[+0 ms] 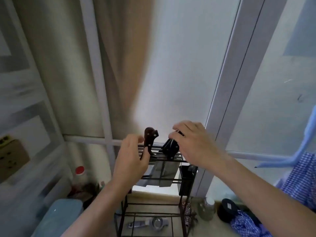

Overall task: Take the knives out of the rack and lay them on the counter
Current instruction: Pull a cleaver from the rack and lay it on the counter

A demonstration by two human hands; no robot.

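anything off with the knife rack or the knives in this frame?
Nothing stands out. The rack stands upright, two cleavers hang straight in its slots; the left hand is at the brown handle, the right hand at the black handles.

A pale counter (pixel 153 196) carries a black wire rack (pixel 152 209) with knife blades hanging through its top bars. A metal squeezer (pixel 148 223) lies under the rack, a teal container (pixel 59 218) stands left, and right sit a glass jar (pixel 207 209), a dark round lid (pixel 228 210) and checked cloth (pixel 246 226).
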